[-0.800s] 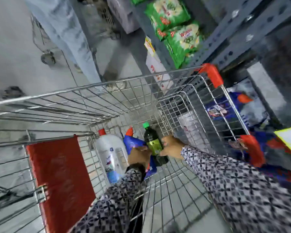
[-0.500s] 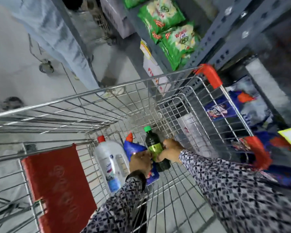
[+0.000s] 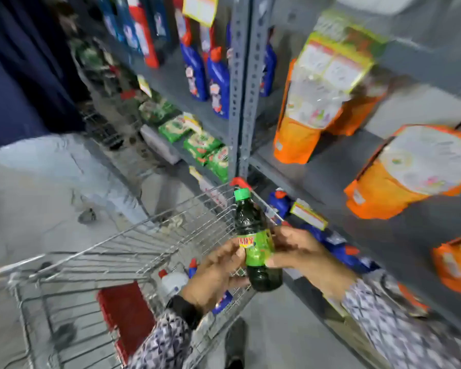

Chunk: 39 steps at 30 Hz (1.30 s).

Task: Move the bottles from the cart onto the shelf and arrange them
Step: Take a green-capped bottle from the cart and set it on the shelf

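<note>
A dark green bottle point(image 3: 253, 235) with a green cap and a light green label is held upright above the right rim of the wire cart point(image 3: 149, 235). My left hand point(image 3: 216, 272) grips its lower left side and my right hand point(image 3: 296, 251) holds its right side. Down in the cart lie a white bottle point(image 3: 172, 282) with a red cap and a blue bottle point(image 3: 222, 302), mostly hidden by my left wrist. The grey metal shelf point(image 3: 338, 166) stands to the right of the bottle.
Orange pouches point(image 3: 317, 102) stand and lie on the shelf boards at right. Blue bottles point(image 3: 213, 75) with orange caps and green packets point(image 3: 205, 145) fill the shelves further back. Another person's legs point(image 3: 51, 161) stand beyond the cart. The cart's red seat flap point(image 3: 125, 310) hangs at the near end.
Both hands have lifted the green bottle out of the cart's basket to above its right rim. The view has swung up toward the shelf.
</note>
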### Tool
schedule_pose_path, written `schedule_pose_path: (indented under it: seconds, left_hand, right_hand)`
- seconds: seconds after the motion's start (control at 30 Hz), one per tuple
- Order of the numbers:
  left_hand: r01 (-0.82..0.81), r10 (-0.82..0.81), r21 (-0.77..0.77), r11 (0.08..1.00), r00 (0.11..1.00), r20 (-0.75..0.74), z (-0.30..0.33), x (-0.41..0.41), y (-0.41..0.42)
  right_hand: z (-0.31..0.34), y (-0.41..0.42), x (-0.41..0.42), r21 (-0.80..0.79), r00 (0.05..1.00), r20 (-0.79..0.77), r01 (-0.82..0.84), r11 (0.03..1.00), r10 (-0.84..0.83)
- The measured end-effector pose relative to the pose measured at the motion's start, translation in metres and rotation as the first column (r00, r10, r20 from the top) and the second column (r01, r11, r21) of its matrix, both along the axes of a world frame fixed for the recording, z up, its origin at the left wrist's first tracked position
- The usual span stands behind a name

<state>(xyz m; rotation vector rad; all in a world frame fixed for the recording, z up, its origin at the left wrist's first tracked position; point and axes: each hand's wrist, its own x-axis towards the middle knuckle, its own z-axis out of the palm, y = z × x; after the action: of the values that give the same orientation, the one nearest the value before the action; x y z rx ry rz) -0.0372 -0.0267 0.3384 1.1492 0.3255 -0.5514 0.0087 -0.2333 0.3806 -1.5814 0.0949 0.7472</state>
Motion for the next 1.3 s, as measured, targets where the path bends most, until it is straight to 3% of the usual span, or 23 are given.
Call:
schedule_pose_path:
  seconds: [0.1,0.2,0.33,0.47,0.63,0.97,1.1,1.2,1.3]
  left_hand:
    - [0.129,-0.12,-0.038,0.991,0.977,0.178,0.072,-0.031,-0.048]
    - [0.137,-0.121,-0.035,0.99,0.951,0.286,0.129,-0.068,-0.111]
    - [0.19,-0.204,0.078,0.979,0.864,0.459,0.185,-0.106,-0.201]
    - [0.395,-0.402,0.139,0.908,0.729,0.555,0.219,-0.138,-0.268]
    - [0.498,-0.508,0.198,0.844,0.627,0.591,0.229,-0.161,-0.324]
    - [0.593,-0.556,0.148,0.792,0.597,0.579,0.24,-0.182,-0.377]
    - [0.584,-0.528,0.14,0.799,0.573,0.627,0.264,-0.18,-0.408]
    - [0.564,-0.491,0.177,0.807,0.473,0.732,0.297,-0.171,-0.442]
    - [0.493,-0.451,0.245,0.835,0.358,0.817,0.327,-0.155,-0.492]
  right_hand:
    - [0.08,-0.053,-0.071,0.082,0.966,0.104,0.23,0.97,-0.238]
    - [0.133,-0.099,-0.146,0.173,0.888,0.23,0.366,0.914,-0.399]
    - [0.163,-0.158,-0.227,0.241,0.697,0.315,0.598,0.765,-0.644]
    - [0.17,-0.21,-0.292,0.352,0.445,0.348,0.754,0.555,-0.825]
    - [0.182,-0.245,-0.34,0.42,0.364,0.339,0.767,0.485,-0.868]
    - [0.186,-0.284,-0.371,0.435,0.287,0.376,0.785,0.442,-0.881]
    - [0.209,-0.312,-0.371,0.401,0.245,0.464,0.799,0.448,-0.851]
    - [0.243,-0.348,-0.362,0.377,0.151,0.62,0.804,0.461,-0.77]
    - [0.27,-0.394,-0.341,0.376,-0.009,0.72,0.845,0.379,-0.694]
